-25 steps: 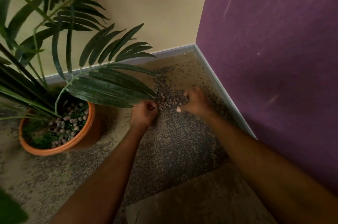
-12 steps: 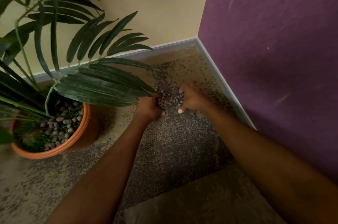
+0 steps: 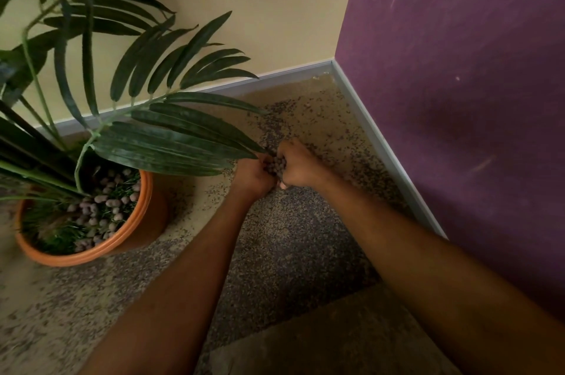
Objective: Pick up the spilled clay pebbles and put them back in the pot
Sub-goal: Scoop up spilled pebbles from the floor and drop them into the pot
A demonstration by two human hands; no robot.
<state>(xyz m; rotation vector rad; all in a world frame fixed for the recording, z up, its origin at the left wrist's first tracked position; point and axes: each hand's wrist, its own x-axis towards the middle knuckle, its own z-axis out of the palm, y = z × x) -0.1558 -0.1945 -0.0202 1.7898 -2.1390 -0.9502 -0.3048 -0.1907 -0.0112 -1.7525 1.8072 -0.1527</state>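
1. Two bare forearms reach in from the bottom edge, one from the lower left and one from the lower right, and converge toward the corner of the room.
2. The floor [image 3: 293, 252] under them is speckled carpet, with a darker grey patch running between the arms.
3. The left hand [image 3: 252, 177] and the right hand [image 3: 301, 165] meet just above the floor, pressed side by side and curled inward like a bowl.
4. Between the two hands sits one small heap of clay pebbles [image 3: 276, 165], cupped and squeezed from both sides; the single pebbles in it are too many and too hidden to count. The heap has no clear long axis.
5. Both hands are half closed around that heap, fingers bent, neither flat nor fully fisted.
6. To the left stands one orange pot [image 3: 146, 221], upright, its mouth facing up, well apart from the hands. More pebbles lie on the soil inside it, mixed with green bits.
7. One plant [image 3: 159, 142] grows from the pot; a long frond stretches right, its tip reaching just over the left hand.
8. Farthest back, two walls meet: a cream wall [image 3: 244, 7] and a purple wall [image 3: 458, 99], each with a pale skirting strip.
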